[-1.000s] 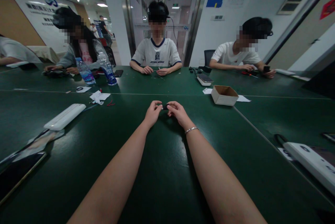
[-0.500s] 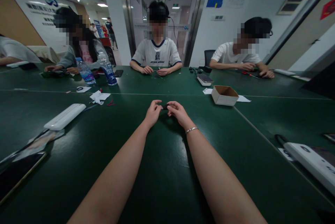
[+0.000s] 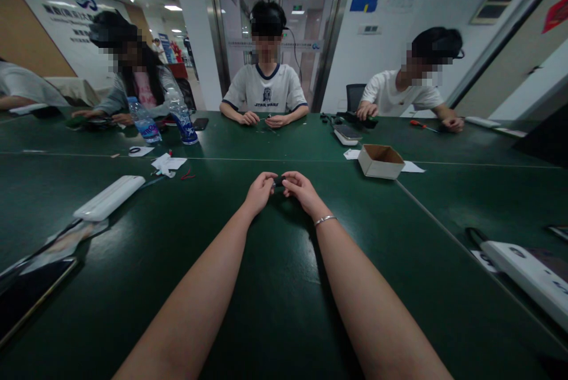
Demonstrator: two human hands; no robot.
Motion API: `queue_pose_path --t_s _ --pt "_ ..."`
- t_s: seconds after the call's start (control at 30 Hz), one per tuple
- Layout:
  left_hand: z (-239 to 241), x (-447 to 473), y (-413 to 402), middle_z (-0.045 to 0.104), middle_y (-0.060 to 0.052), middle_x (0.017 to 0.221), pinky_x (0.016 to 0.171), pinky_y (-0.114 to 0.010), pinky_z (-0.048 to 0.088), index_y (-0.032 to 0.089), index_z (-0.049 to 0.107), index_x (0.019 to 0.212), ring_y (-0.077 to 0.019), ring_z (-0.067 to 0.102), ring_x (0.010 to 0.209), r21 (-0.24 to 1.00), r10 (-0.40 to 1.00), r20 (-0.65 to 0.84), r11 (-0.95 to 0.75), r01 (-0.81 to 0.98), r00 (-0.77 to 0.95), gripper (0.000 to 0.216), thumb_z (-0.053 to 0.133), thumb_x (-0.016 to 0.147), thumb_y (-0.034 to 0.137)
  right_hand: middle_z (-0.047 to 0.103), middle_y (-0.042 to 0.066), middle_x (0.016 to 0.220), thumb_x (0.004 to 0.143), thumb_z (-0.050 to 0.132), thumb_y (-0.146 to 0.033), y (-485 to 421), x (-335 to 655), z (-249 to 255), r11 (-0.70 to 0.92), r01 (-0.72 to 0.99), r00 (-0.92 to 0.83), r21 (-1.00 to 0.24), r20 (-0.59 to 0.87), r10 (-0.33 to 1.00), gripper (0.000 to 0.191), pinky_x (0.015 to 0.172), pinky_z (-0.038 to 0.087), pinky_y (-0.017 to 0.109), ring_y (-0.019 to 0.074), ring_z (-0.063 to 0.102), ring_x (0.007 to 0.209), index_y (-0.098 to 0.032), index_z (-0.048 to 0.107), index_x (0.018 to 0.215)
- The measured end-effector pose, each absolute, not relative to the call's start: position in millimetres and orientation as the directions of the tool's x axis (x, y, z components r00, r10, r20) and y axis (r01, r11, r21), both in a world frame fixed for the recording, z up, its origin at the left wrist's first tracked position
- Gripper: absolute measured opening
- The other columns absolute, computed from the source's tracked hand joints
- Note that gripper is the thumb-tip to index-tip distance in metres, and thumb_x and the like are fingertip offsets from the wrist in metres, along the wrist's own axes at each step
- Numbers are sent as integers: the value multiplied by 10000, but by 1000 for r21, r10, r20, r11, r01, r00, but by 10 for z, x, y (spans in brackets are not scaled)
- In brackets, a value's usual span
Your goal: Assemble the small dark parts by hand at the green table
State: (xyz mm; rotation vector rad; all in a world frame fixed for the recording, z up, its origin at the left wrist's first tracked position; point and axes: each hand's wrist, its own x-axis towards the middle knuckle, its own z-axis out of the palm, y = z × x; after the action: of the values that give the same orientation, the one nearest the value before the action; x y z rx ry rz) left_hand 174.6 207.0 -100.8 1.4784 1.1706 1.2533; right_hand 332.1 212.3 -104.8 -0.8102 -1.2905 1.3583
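Both my arms reach forward over the dark green table [image 3: 284,285]. Between my hands is a small black piece [image 3: 278,181], too small to tell its kind. My left hand [image 3: 261,193] pinches its left end with thumb and forefinger. On the other side, the fingers of my right hand [image 3: 302,190] are closed around its right end. A silver bracelet is on my right wrist. Fingers cover much of the black piece, which is held just above the tabletop.
An open cardboard box [image 3: 380,162] stands ahead to the right. White power banks lie at the left [image 3: 109,199] and right. Two water bottles [image 3: 181,119], paper scraps [image 3: 168,164] and a red-handled screwdriver [image 3: 423,126] are farther off. Several people sit across the table.
My left forefinger has come down slightly onto the black piece; my hands otherwise hardly move. The person at the right has moved one hand leftward to dark items on the table.
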Motion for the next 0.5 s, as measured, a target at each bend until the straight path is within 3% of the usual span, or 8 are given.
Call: queue_pose_path --t_s 0.17,0.3,0.5 --pt "-999 1740 2061 493 29 567 513 -216 343 155 598 1002 -101 446 507 978 984 165 -173 119 70 285 390 901 322 600 -27 724 628 797 -398 2120 3326 -1042 123 -238 -230 -963 179 956 421 527 440 223 97 558 567 -194 589 932" --pt "-1006 1739 2063 539 23 637 510 -209 342 165 588 1043 -92 447 517 977 983 174 -181 109 64 241 460 856 247 595 -30 725 630 801 -385 2114 3329 -1039 126 -244 -229 -962 183 956 422 525 439 224 98 559 569 -200 587 943" --pt "-1027 1729 2076 519 26 626 505 -205 334 165 603 1017 -88 428 511 972 978 198 -205 116 66 232 461 861 264 599 -29 738 639 798 -366 2122 3327 -1052 123 -244 -236 -962 182 954 410 527 437 219 93 558 570 -197 584 945"
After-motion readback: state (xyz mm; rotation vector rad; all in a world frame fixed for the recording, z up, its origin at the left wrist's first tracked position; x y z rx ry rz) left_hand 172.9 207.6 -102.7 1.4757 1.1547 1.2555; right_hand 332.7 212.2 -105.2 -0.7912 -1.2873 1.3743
